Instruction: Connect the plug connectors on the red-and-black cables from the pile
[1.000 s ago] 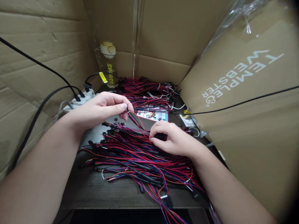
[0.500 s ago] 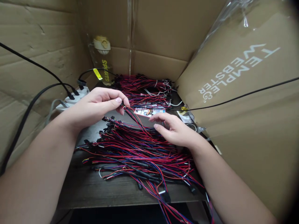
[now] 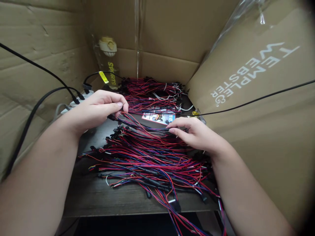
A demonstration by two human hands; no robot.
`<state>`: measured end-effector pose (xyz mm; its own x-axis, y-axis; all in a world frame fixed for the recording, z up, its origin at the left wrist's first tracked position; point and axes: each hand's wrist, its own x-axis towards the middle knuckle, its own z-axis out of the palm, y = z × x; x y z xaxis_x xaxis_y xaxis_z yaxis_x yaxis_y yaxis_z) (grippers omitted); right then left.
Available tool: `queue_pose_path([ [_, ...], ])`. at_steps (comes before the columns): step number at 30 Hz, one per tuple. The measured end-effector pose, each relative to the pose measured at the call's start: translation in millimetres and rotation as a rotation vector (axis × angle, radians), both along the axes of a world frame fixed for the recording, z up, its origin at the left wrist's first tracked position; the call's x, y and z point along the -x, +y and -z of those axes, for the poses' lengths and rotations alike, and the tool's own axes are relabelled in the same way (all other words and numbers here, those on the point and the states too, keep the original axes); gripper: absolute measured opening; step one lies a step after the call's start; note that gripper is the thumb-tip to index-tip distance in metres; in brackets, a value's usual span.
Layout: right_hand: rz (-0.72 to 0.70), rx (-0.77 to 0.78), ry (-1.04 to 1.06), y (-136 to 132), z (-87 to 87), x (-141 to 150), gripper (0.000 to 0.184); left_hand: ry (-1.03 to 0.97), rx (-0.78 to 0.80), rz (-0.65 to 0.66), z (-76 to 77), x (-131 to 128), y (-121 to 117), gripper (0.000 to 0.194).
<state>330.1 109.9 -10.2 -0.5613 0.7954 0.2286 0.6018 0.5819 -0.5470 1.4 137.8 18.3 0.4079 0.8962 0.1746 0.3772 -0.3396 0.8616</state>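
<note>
- To handle the dark cable well, light, even tension betw. the 2 hands seems best: taut enough to tell strands apart, not so tight that the ends get strained.
- Lifting clear of the wire pile prob. helps, since loose strands could snag; a slow pull looks safer than a quick tug.
- L hand: thumb & index closed in a pinch, apparently on a red wire; what sits inside the pinch is mostly hidden.
- R hand: thumb & index tips clasp the dark cable, the other fingers loosely bent.
- Cable pos.: runs from just below the L fingers to the R fingertips, over the pile's rear part, roughly parallel to the surface's front edge. Can't tell if it touches the L fingers.
- Red wire slants from the L pinch down toward the R & appears to cross the cable.
- Pile spreads over the middle of the surface, w/ 1 bunch hanging over the front edge, R of centre.
- Rear bundle lies nr the rear edge, printed card just in front.
</note>
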Motion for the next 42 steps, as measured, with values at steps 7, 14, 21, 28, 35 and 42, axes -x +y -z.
queue_pose_path([
  [7, 0.089, 0.041, 0.083, -7.9, -15.8, -12.4, 0.021, -0.007, 0.041, 0.025, 1.9, 7.0, 4.0, 0.013],
  [14, 0.168, 0.083, 0.126, -5.7, -23.2, -25.4, 0.016, -0.164, -0.027, 0.129, 1.4, 18.0, 1.9, 0.022],
  [21, 0.404, -0.053, 0.587, 13.5, -12.2, -45.8, 0.019, 0.018, -0.028, 0.100, 3.6, 14.5, 4.7, 0.024],
  [28, 0.353, 0.169, 0.455, 15.1, -7.6, -31.3, 0.023, 0.094, -0.035, 0.170, 0.9, 5.8, -4.2, 0.035],
  [35, 0.281, 0.247, 0.202, 5.8, 5.0, -0.3, 0.026, 0.234, -0.088, 0.151, 0.3, -2.5, -9.0, 0.036],
  [42, 0.286, 0.168, 0.364, 8.0, -1.3, -7.3, 0.047, 0.250, -0.091, 0.184, -0.6, -3.8, -9.2, 0.033],
])
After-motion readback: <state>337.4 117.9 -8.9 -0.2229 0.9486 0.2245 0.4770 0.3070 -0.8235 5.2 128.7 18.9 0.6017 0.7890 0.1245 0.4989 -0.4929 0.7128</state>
